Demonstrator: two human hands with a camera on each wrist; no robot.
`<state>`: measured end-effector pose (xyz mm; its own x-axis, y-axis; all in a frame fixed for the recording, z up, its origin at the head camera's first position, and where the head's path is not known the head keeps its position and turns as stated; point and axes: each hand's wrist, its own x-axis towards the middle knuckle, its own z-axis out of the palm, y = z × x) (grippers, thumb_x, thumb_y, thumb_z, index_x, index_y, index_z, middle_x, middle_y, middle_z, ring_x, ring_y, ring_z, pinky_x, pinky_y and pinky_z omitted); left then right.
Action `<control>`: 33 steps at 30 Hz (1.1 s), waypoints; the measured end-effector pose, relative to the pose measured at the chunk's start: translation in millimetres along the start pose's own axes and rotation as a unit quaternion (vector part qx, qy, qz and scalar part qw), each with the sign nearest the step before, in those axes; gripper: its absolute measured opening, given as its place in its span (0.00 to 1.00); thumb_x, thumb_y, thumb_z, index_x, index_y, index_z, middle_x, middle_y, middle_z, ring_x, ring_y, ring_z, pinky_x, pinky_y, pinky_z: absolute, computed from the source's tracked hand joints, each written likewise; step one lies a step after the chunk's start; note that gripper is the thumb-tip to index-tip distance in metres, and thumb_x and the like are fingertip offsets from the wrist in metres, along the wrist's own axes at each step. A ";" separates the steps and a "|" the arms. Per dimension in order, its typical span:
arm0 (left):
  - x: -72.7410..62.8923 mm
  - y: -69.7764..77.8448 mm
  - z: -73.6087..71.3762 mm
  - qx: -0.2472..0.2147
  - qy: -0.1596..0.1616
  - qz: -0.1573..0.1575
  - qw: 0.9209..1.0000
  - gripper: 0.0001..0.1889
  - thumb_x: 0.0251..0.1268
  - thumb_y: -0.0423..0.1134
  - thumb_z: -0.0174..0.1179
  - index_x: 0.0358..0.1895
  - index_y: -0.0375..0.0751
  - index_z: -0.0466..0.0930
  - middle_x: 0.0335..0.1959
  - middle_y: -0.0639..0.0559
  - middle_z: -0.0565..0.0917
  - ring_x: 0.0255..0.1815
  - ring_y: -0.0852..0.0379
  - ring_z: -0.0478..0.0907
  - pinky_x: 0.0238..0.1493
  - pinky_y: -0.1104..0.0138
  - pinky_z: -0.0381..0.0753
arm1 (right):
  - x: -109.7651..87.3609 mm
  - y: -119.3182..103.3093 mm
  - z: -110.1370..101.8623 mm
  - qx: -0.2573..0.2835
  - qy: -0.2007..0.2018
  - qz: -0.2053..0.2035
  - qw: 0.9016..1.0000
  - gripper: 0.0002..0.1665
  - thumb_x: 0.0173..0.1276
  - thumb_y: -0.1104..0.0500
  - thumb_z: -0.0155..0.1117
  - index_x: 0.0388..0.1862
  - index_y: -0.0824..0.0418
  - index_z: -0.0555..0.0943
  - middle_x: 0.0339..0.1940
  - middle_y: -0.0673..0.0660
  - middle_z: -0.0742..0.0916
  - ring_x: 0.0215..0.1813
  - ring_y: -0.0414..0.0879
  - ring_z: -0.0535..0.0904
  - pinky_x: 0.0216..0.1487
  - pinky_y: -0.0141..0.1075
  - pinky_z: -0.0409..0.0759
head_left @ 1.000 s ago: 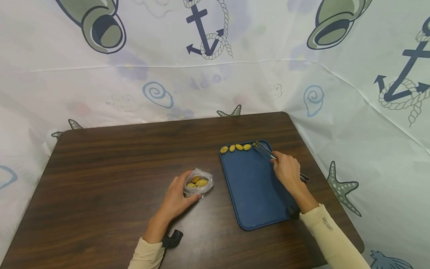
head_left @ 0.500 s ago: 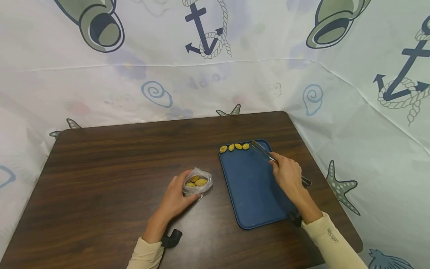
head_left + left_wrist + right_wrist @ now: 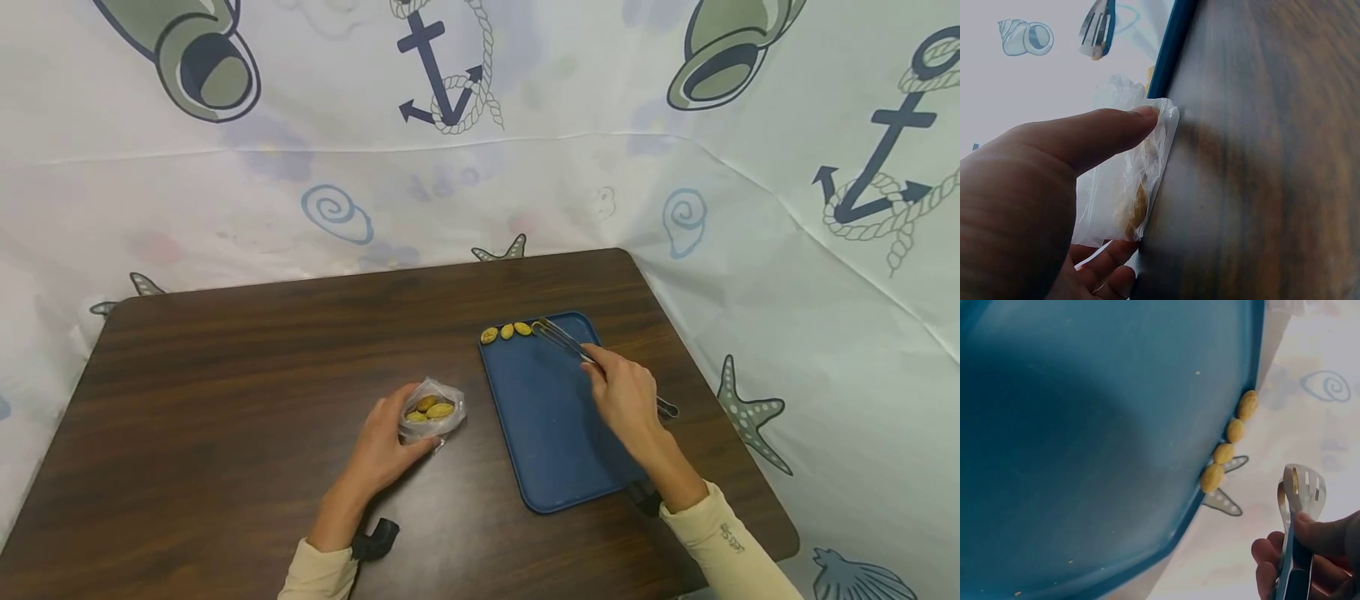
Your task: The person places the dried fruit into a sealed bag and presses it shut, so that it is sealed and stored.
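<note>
My left hand (image 3: 378, 446) grips a small clear plastic bag (image 3: 456, 408), thumb on one side and fingers on the other. The bag stands with its mouth up, showing several yellow-brown oval pieces (image 3: 438, 411) like nuts or small fruit; their kind is unclear. My right hand (image 3: 624, 396) holds metal tongs (image 3: 1300, 494) with slotted ends over the far edge of a blue tray (image 3: 540, 433). Beneath and left of the tips, similar yellow ovals (image 3: 1212, 477) line that edge in a row. Whether anything sits between the tong ends, I cannot tell.
The tray rests on a dark wood-grain table (image 3: 247, 417), toward its right side. Behind and to the right hangs a white sheet (image 3: 300, 83) printed with anchors, shells and starfish. Black straps (image 3: 375, 540) sit at the wrists.
The tongs have shifted left along the tray's far edge, now partly covering the row's right end. My left hand keeps its hold on the bag. The whole head view has swung slightly.
</note>
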<state>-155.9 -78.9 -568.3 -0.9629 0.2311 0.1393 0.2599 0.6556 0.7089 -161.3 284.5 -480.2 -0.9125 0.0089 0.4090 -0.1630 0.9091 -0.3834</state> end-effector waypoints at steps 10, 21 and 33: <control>-3.1 -1.4 1.2 0.000 -0.002 -0.007 1.000 0.47 0.51 0.46 0.81 0.76 0.49 0.66 0.65 0.44 0.80 0.61 0.43 0.76 0.59 0.44 0.75 | -3.5 -12.7 -3.7 0.007 -0.002 -0.019 1.000 0.18 0.69 0.59 0.72 0.57 0.58 0.88 0.42 0.61 0.93 0.27 0.52 0.86 0.26 0.50 0.80; -2.2 -0.5 0.3 0.003 0.000 -0.004 1.000 0.47 0.51 0.46 0.80 0.76 0.48 0.66 0.64 0.42 0.80 0.60 0.42 0.76 0.58 0.45 0.75 | -7.9 -26.7 -4.9 0.030 0.024 -0.053 0.998 0.17 0.67 0.60 0.73 0.55 0.60 0.88 0.43 0.60 0.93 0.28 0.51 0.88 0.25 0.47 0.81; 0.3 -0.3 0.6 0.005 -0.004 -0.006 1.000 0.47 0.52 0.47 0.80 0.76 0.50 0.65 0.65 0.43 0.79 0.61 0.42 0.75 0.59 0.43 0.75 | -15.0 -40.0 -1.2 0.038 0.034 -0.096 0.994 0.18 0.67 0.60 0.73 0.56 0.60 0.88 0.48 0.59 0.93 0.39 0.54 0.91 0.31 0.46 0.86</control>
<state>-156.2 -78.6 -568.9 -0.9652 0.2291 0.1262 0.2500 0.6659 0.7029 -140.6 248.4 -470.0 -0.8345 -0.1312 0.5351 -0.3622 0.8625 -0.3535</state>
